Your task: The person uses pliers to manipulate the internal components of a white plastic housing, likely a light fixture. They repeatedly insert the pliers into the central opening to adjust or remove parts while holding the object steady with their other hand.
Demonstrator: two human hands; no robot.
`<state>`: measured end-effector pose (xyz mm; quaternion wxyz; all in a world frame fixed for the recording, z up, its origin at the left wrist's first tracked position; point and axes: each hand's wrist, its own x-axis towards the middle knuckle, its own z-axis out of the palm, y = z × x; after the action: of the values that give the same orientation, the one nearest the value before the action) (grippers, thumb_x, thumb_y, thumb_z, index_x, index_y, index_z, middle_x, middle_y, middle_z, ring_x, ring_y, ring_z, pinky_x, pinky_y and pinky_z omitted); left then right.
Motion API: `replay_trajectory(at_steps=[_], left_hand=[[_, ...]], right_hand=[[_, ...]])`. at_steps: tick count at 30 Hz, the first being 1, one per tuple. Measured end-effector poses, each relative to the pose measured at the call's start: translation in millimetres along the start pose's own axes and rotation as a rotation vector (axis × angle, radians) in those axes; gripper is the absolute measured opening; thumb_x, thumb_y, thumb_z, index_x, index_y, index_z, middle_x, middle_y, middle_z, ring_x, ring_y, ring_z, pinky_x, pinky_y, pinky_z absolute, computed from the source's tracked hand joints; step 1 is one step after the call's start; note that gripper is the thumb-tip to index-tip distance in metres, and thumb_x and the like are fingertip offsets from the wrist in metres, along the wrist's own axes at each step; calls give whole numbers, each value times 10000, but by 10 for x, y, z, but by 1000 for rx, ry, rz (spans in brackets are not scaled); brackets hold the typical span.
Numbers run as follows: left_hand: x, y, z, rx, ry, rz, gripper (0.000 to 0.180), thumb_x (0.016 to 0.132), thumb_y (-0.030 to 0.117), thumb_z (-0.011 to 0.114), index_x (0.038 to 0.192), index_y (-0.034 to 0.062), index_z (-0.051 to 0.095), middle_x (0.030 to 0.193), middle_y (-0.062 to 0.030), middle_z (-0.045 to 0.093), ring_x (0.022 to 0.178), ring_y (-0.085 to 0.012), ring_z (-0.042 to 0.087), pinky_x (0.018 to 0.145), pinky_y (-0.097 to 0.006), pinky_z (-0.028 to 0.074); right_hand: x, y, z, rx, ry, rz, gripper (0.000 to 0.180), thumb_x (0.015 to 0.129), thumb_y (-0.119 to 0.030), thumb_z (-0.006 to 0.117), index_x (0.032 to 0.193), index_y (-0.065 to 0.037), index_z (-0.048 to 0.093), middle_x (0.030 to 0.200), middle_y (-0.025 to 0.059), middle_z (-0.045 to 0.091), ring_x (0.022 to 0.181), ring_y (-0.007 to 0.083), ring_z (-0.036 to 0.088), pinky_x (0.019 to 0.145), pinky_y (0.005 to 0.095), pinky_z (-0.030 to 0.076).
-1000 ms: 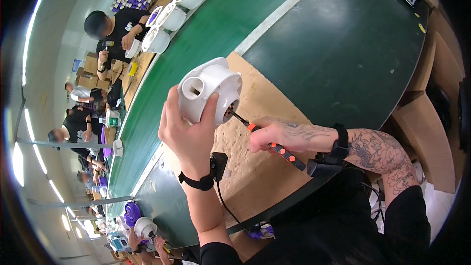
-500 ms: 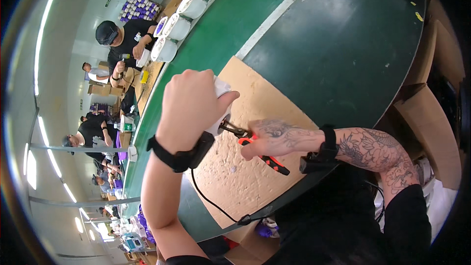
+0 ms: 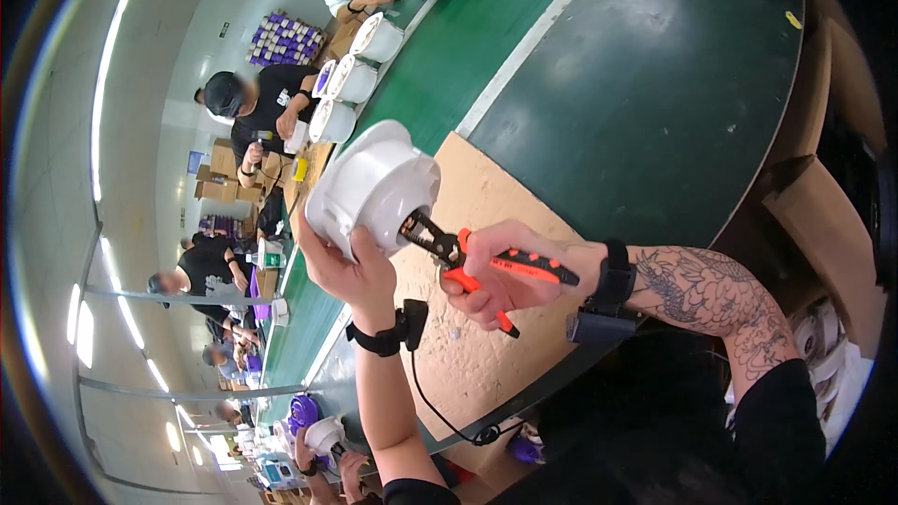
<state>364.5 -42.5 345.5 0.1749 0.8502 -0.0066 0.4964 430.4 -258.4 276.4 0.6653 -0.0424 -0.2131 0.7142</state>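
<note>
Your right hand [image 3: 510, 271] is wrapped round the orange-and-black pliers [image 3: 438, 239], handles spread, black head at the round opening of the white plastic housing [image 3: 365, 178]; can't tell if the tips bite on anything. Your left hand [image 3: 346, 266] grasps that housing, thumb on its side, raised over the far-left part of the cardboard sheet [image 3: 468, 355]. Changed in the last half second: left wrist rolled, housing mostly uncovered instead of behind your hand, both pliers handles showing apart. Probably means re-angling for better access, so still mid-work at the opening. Beyond, dark green table [image 3: 655, 84]; far left, white tubs [image 3: 334, 122] near a co-worker in black [image 3: 271, 98].
</note>
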Motion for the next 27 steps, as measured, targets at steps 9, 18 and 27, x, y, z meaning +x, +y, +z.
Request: replay_trajectory(at_steps=[9, 18, 27], left_hand=[[475, 673, 95, 573, -777, 142, 583, 827, 374, 848, 1246, 11, 668, 944, -197, 714, 820, -382, 721, 717, -462, 576], [158, 320, -180, 40, -105, -132, 748, 883, 382, 785, 1455, -18, 514, 1248, -205, 666, 1096, -348, 681, 937, -443, 541], [-69, 159, -109, 317, -183, 124, 539, 942, 270, 701, 1389, -11, 590, 1112, -212, 615, 984, -365, 639, 840, -448, 532]], right_hand=[[66, 112, 5, -1049, 599, 143, 405, 825, -407, 677, 917, -17, 614, 689, 30, 506, 625, 165, 521, 575, 339, 408], [50, 125, -244, -56, 54, -14, 283, 908, -382, 561, 865, -103, 575, 705, 9, 495, 586, 170, 450, 663, 338, 443], [86, 175, -176, -266, 171, 112, 223, 888, -341, 580, 805, -141, 528, 653, -14, 465, 544, 126, 426, 582, 309, 399]])
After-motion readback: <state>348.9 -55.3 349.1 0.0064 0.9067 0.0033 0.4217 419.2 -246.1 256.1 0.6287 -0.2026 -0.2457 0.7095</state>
